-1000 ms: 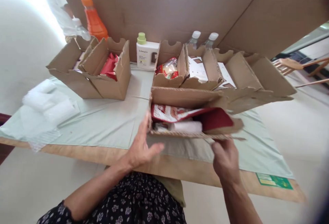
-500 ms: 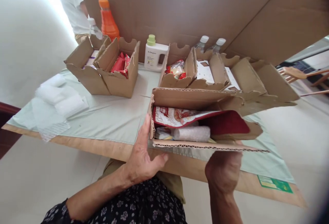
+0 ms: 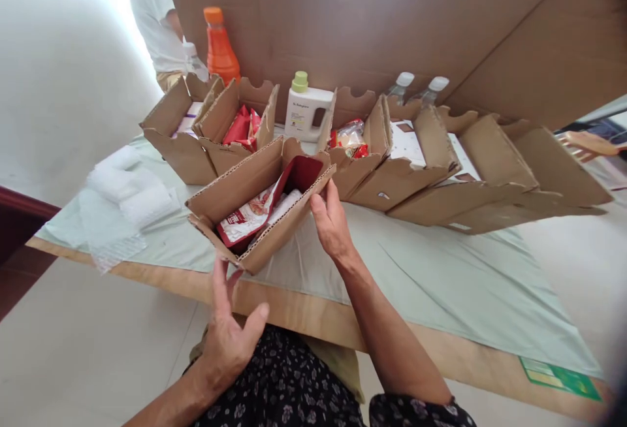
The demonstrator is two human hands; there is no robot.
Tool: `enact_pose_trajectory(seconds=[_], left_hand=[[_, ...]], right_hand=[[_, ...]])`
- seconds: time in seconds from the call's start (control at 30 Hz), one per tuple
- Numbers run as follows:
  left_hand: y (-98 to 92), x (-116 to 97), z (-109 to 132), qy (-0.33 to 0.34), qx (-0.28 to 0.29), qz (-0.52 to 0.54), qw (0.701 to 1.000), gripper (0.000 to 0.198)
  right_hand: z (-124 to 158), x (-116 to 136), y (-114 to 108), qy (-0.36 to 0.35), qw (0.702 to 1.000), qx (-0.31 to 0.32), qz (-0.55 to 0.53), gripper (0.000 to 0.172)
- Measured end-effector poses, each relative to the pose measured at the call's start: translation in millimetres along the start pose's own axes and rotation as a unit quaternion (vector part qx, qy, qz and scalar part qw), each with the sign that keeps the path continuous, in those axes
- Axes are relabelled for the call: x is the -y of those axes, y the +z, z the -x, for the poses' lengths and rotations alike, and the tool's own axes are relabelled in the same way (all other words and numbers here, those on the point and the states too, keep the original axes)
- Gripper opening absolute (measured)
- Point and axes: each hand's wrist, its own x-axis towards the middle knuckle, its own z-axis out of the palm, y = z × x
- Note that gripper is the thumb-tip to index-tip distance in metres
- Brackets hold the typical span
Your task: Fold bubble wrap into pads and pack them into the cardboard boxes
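An open-topped cardboard box (image 3: 274,247) sits at an angle near the table's front edge. Inside it lie a red-and-white printed packet (image 3: 249,215) and a roll in clear wrap (image 3: 285,208), partly covered by the packet. My right hand (image 3: 333,221) grips the box's right end, thumb on the near side and fingers round the far corner. Below the box's near left corner is my left hand (image 3: 230,332), its fingers spread and its fingertips at the cardboard.
Behind stand more cardboard boxes, one with red packets (image 3: 242,128), one with a wrapped snack (image 3: 350,136). An orange bottle (image 3: 221,51), a white green-capped jug (image 3: 304,113) and clear bottles line the back. Bubble wrap (image 3: 132,189) lies left. A person in white (image 3: 151,15) stands behind.
The box has moved left and turned, its right end now pointing away from me. My right hand has come from beneath to its right end; my left hand has loosened from its side.
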Motion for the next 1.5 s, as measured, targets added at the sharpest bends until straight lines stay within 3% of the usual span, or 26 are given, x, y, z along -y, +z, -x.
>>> enact_pose_trajectory(seconds=[0.17,0.3,0.43,0.57,0.7,0.8,0.9,1.23,1.37,1.5], left_hand=[[7.3,11,16,0.029,0.021,-0.012,0.999,0.098],[11.2,5,14,0.058,0.032,-0.007,0.998,0.092],[20.5,-8,6,0.088,0.058,0.011,0.994,0.091],[32.0,-15,-2,0.129,0.100,-0.018,0.986,0.092],[41.3,-18,-14,0.137,0.105,-0.055,0.983,0.092],[50.4,-17,-32,0.147,0.103,-0.048,0.983,0.090],[64.7,-14,-59,0.165,0.100,-0.044,0.980,0.091],[117.5,-10,-166,0.159,0.127,-0.001,0.979,0.090],[104.8,-9,-173,0.131,0.167,-0.011,0.977,0.087],[57.7,-4,-140,0.135,0.189,-0.081,0.969,0.066]], right_hand=[[1,-5,4,0.031,0.999,-0.018,0.014,0.083],[-9,-8,14,0.028,0.999,-0.019,0.019,0.087],[-20,-9,18,-0.001,0.999,-0.031,0.018,0.075],[-11,-18,13,-0.028,0.998,-0.057,-0.012,0.066],[13,-50,13,0.055,0.994,-0.082,-0.047,0.061],[28,-77,20,0.123,0.987,-0.089,-0.053,0.062],[33,-93,25,0.130,0.986,-0.093,-0.052,0.061],[32,-91,20,0.143,0.985,-0.079,-0.059,0.060],[31,-88,18,0.140,0.986,-0.071,-0.049,0.053],[32,-78,17,0.130,0.989,-0.049,-0.051,0.038]])
